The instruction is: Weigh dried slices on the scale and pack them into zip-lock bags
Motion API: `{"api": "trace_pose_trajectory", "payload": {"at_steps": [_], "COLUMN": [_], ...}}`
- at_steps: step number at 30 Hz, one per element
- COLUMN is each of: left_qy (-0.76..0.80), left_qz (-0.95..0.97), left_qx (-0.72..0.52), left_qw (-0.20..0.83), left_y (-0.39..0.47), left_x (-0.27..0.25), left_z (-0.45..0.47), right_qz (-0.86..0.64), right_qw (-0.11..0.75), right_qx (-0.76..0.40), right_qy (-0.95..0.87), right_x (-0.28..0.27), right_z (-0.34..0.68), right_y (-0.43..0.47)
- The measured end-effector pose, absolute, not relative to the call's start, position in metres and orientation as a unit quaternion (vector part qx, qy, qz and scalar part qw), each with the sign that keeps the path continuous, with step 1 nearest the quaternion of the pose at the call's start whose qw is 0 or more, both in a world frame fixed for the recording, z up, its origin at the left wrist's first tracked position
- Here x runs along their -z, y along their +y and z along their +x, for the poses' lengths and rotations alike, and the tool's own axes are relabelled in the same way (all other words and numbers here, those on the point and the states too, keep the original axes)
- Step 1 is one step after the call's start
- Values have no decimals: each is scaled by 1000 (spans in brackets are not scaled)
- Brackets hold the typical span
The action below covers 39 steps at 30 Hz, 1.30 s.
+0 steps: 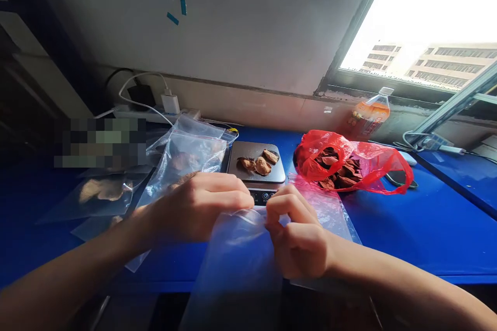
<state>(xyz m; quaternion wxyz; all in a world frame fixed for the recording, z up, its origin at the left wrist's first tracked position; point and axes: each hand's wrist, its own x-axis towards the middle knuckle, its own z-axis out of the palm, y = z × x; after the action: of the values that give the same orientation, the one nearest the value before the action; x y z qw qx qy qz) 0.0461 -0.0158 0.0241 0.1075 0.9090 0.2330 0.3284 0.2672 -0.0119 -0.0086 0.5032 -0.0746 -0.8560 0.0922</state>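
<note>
While a blue tabletop (392, 232) bears the rest, a clear plastic bag (240, 264) hangs at its front edge, held by its top, probably so the film drops unfolded. At right, a red plastic bag (375, 160) slumps open, perhaps for easy reach. The left hand (215, 194) has its fingers together, clamped on the bag's top, thumb hidden; the right hand (298, 238) pinches that edge too, making 2 grips. Just beyond, a digital scale (248, 151) lies flat, likely to keep level the brown dried chunks (263, 166) on its plate.
</note>
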Motion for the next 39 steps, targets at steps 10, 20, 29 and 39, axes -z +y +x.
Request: {"api": "trace_pose_trajectory", "payload": {"at_steps": [10,20,29,39], "left_qy": [271,250,218,226], "left_qz": [899,875,876,878], "left_qx": [-247,-216,-96,-113], "left_qw": [240,353,419,407], "left_y": [-18,-22,-32,-34], "left_x": [-39,-50,-57,-58], "left_z": [40,39,49,48], "right_qz": [-93,-253,-271,-293], "right_qw": [420,513,332,234], "right_qx": [-18,-246,52,151], "right_qy": [-903,-782,-902,-915], "right_x": [12,0,15,13], "right_z": [270,259,272,275], "right_y": [5,15,54,48]}}
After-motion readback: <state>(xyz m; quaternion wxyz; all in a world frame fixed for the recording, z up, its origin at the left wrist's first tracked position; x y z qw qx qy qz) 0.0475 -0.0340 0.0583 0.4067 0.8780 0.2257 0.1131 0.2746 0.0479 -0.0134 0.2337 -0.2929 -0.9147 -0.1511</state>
